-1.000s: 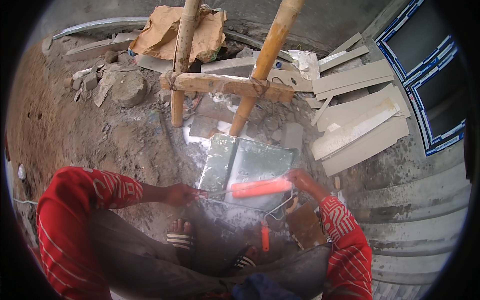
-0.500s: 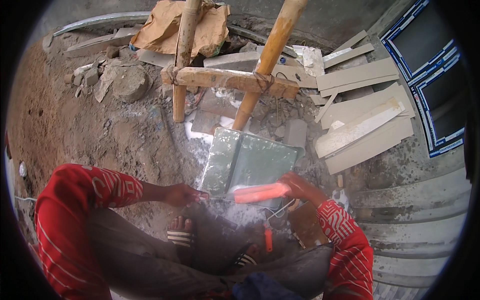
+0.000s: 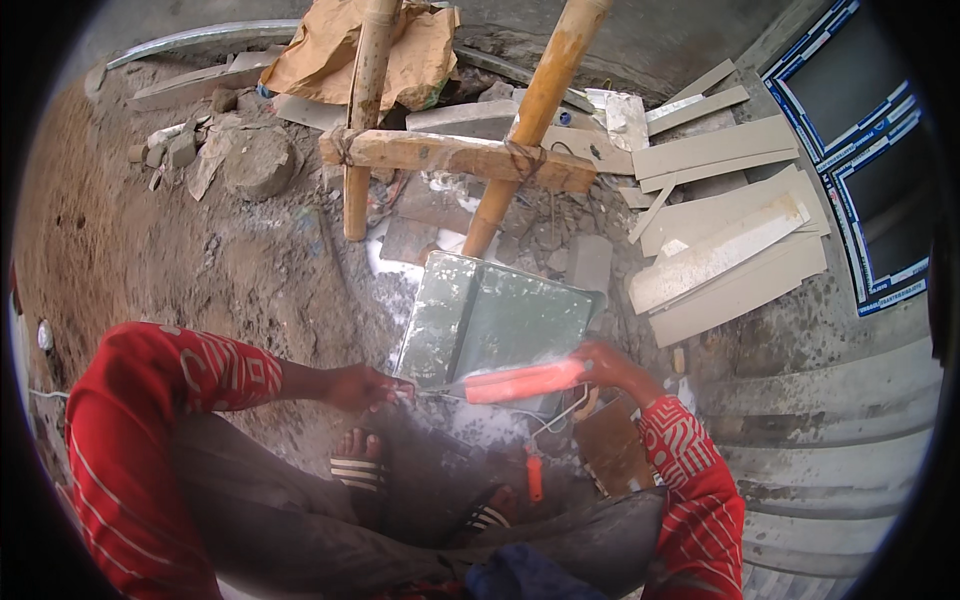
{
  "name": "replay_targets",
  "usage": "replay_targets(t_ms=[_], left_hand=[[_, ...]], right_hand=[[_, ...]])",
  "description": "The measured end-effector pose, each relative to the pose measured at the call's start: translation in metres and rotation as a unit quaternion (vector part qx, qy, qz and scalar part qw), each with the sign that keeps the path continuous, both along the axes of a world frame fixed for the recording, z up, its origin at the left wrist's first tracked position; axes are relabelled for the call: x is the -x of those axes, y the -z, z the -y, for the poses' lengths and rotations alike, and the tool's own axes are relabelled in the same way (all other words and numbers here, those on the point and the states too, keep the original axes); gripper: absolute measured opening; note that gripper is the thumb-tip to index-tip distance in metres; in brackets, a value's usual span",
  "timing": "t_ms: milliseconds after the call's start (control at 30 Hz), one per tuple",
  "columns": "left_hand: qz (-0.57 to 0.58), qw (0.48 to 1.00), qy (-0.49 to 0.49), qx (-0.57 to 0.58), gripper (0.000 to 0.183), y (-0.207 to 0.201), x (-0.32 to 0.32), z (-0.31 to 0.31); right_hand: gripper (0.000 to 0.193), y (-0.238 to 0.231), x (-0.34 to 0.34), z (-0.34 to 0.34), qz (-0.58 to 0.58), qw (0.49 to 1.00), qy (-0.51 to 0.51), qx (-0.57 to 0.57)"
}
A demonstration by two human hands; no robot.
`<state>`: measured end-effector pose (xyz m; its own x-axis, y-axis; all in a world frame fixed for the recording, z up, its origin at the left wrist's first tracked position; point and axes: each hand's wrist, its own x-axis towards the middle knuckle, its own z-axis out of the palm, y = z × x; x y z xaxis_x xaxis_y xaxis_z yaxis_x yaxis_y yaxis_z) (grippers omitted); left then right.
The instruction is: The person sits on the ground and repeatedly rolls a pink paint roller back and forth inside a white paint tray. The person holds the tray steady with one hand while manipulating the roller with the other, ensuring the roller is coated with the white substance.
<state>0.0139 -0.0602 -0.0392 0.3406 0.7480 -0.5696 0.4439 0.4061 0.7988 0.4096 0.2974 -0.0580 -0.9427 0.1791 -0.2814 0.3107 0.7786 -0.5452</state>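
Note:
My right hand grips one end of a paint roller's long orange-red sleeve. The roller's bent wire frame runs down from near that hand to its orange handle, which hangs near my feet. My left hand is closed at the sleeve's other side, pinching a thin pale piece whose kind is blurred. Just beyond both hands lies a grey-green panel with a dark groove and white speckles. White powder or paint spots the ground beneath the sleeve.
Two bamboo poles with a wooden crosspiece stand beyond the panel. Crumpled brown paper and rubble lie behind. Pale board offcuts are stacked at right, near a blue-edged dark frame and corrugated sheeting. Sandals are on my feet.
My right hand has shifted slightly right and up, its grip turned a little; the sleeve has tilted slightly. The wire frame and hanging handle have moved a little. My left hand has barely moved.

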Motion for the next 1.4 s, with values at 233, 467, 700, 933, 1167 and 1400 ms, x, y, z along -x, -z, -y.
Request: replay_targets(t_ms=[233,467,700,933,1167,1400], left_hand=[[0.004,0.998,0.005,-0.069,0.034,0.001,0.002,0.002],[-0.020,0.998,0.047,-0.039,0.041,-0.012,0.002,-0.004],[-0.026,0.997,0.000,-0.076,0.035,-0.014,-0.002,-0.004],[-0.038,0.998,-0.035,-0.024,0.036,0.000,0.008,-0.004],[-0.043,0.999,-0.011,-0.022,0.036,-0.012,0.008,-0.008],[-0.052,0.998,-0.020,0.005,0.036,-0.006,0.009,-0.005]], right_hand=[[0.052,-0.024,0.018,0.031,0.007,0.998,0.009,-0.062],[0.079,-0.001,0.057,0.138,0.021,0.940,-0.081,-0.331],[0.059,0.025,0.045,0.072,-0.094,0.923,-0.131,-0.348],[0.053,0.011,0.071,0.082,-0.027,0.947,-0.084,-0.308],[0.064,-0.002,0.069,0.086,-0.032,0.965,-0.060,-0.255],[0.072,-0.004,0.066,0.086,-0.032,0.978,-0.049,-0.198]])
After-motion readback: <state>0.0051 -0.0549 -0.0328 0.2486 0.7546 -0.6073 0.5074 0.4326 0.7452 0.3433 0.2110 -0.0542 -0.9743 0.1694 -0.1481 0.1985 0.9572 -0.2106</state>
